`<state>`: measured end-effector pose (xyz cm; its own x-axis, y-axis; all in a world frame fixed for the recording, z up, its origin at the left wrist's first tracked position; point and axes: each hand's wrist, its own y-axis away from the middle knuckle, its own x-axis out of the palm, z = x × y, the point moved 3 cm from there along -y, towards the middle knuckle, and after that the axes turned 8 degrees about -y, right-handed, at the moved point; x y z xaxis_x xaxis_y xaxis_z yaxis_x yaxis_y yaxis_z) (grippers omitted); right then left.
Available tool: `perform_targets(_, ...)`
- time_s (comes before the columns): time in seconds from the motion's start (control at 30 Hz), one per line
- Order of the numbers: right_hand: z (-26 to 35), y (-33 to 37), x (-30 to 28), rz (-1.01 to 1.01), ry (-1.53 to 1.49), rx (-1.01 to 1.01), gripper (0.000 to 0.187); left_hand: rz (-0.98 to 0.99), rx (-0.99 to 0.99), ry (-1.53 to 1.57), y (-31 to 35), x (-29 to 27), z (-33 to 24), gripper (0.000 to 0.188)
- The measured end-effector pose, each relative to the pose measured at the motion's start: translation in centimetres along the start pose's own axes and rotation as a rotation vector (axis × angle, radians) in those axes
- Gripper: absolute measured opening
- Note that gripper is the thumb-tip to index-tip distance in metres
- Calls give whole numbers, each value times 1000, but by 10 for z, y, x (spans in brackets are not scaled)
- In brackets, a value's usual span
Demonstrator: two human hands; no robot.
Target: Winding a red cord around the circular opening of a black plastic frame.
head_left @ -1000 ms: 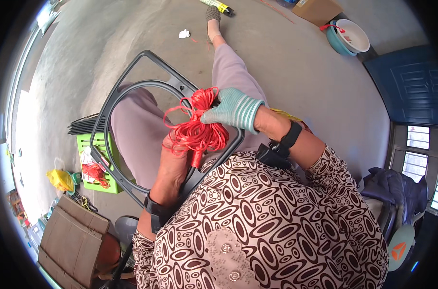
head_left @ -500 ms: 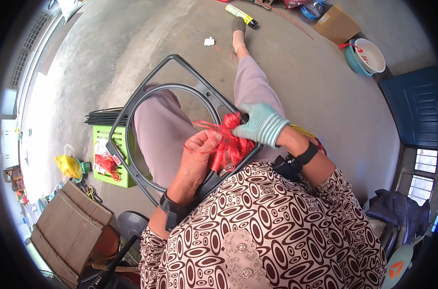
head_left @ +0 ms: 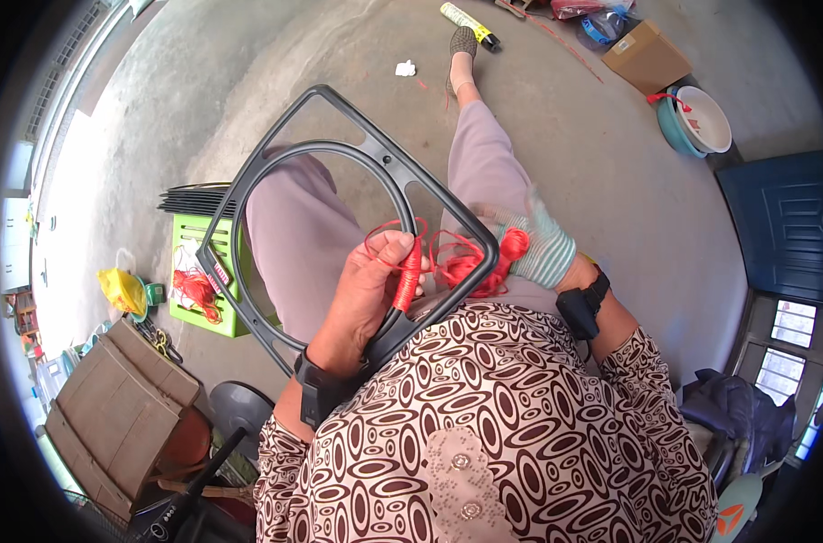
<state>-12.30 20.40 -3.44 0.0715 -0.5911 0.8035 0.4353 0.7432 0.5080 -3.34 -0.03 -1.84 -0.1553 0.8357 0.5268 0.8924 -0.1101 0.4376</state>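
Observation:
A black frame (head_left: 382, 163) with a round inner ring lies across my lap. Red cord is wound in tight turns (head_left: 407, 288) round part of the ring's right side. My bare left hand (head_left: 372, 279) is closed round the ring at this winding, with thumb and fingertips pressing a thin loop of cord there. My right hand (head_left: 547, 246), in a light blue and white striped glove, is just outside the frame's right corner, against a bundle of red cord (head_left: 513, 246). Its fingers are smeared by motion, so their grip is unclear. Part of the bundle shows through the frame's opening.
To the left, a green plastic stool (head_left: 214, 312) bears more red cord (head_left: 194, 291) and a stack of black frames (head_left: 192, 198). A yellow bag (head_left: 122, 291) and a brown wooden board (head_left: 113, 407) lie farther left. A cardboard box (head_left: 646, 56) and basins (head_left: 704, 118) stand far right.
My right hand has moved right, off the ring to outside the frame, and the red bundle has shifted right too. My left hand has closed round the wound ring.

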Motion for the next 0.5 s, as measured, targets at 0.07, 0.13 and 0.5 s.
perform_targets(0.07,-2,0,15,70,72,-3,62,-18,2,26,1,-1,-2,28)
perform_targets(0.13,-6,1,30,479,1086,-137,59,-11,6,21,1,-4,-2,29)
perform_targets(0.5,88,54,-75,-213,-205,-784,31,-26,6,106,1,-12,3,22)
